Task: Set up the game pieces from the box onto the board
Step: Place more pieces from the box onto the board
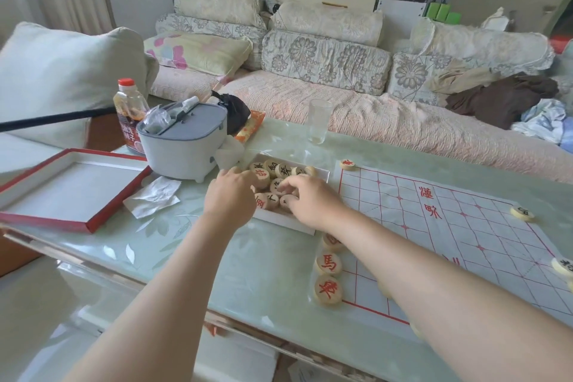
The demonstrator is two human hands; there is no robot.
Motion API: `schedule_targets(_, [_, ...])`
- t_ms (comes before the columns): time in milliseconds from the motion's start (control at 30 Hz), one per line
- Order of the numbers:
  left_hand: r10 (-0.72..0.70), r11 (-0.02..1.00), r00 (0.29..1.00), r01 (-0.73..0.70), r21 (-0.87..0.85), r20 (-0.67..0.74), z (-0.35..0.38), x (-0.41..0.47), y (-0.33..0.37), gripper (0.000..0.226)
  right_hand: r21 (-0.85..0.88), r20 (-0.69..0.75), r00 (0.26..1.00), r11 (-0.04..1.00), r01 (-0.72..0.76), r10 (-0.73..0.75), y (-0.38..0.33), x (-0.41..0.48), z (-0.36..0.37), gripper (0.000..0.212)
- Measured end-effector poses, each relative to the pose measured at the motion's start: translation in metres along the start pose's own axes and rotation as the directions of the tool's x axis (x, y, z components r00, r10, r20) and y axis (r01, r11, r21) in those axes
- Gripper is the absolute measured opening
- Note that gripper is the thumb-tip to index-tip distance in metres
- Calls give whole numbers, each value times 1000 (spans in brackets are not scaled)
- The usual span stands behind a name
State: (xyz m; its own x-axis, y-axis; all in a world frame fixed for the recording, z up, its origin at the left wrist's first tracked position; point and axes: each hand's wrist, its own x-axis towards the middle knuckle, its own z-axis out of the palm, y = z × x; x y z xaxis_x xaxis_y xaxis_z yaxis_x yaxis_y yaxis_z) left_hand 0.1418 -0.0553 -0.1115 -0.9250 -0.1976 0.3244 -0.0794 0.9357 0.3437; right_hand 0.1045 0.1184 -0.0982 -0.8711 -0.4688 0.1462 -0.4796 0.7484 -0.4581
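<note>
A shallow white box point(323, 173) on the table holds several round wooden game pieces point(282, 169) with red or black characters. Both my hands are inside it. My left hand point(231, 195) curls its fingers onto a red-marked piece point(262, 177) at the box's left side. My right hand point(307, 200) bends over the middle of the box, its fingers pinching a piece point(285, 201). To the right lies the white paper board point(465, 226) with a red grid. Pieces stand on its edges: one at the far left corner point(348, 164), three along the near left edge point(328, 264), others at the right point(522, 213).
The red-rimmed box lid point(71, 192) lies at the left beside a crumpled tissue point(155, 197). Behind the box stand a grey-white bin point(183, 146), a sauce bottle point(128, 108) and an empty glass point(318, 121). A sofa with cushions runs behind the table.
</note>
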Motion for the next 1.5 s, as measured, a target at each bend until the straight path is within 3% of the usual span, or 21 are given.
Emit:
schedule_targets(267, [-54, 996, 996, 49, 71, 70, 1, 7, -31, 38, -192, 157, 986, 981, -19, 49, -18, 36, 31, 37])
schedule_targets(400, [-79, 995, 984, 68, 75, 158, 5, 10, -32, 44, -220, 142, 988, 975, -31, 63, -22, 36, 37, 35])
schedule_targets(533, [-82, 996, 985, 76, 49, 153, 7, 12, -33, 42, -134, 107, 991, 989, -63, 78, -22, 34, 37, 24])
schedule_targets(733, [-41, 999, 998, 41, 5, 53, 11, 15, -34, 18, 118, -27, 993, 987, -111, 115, -14, 25, 28, 7])
schedule_targets(867, [-7, 1000, 1000, 7, -24, 9, 11, 13, -27, 15, 218, -138, 978, 968, -127, 159, 4, 11, 3, 7])
schedule_targets(967, [3, 990, 999, -9, -138, -50, 5, 11, -7, 16, 243, -123, 975, 958, -154, 188, 28, -5, -17, 17])
schedule_targets(1167, [26, 887, 973, 83, -454, 229, 5, 3, 57, 17, 230, -73, 954, 936, -266, 289, 87, -40, -39, 18])
schedule_targets(1333, [69, 835, 949, 114, -538, 309, 20, 4, 89, 20, 215, -47, 929, 912, -350, 368, 120, -57, -46, 20])
schedule_targets(1500, [59, 772, 934, 181, -609, 352, 26, 12, 109, 27, 170, 32, 927, 912, -373, 373, 133, -62, -48, 37])
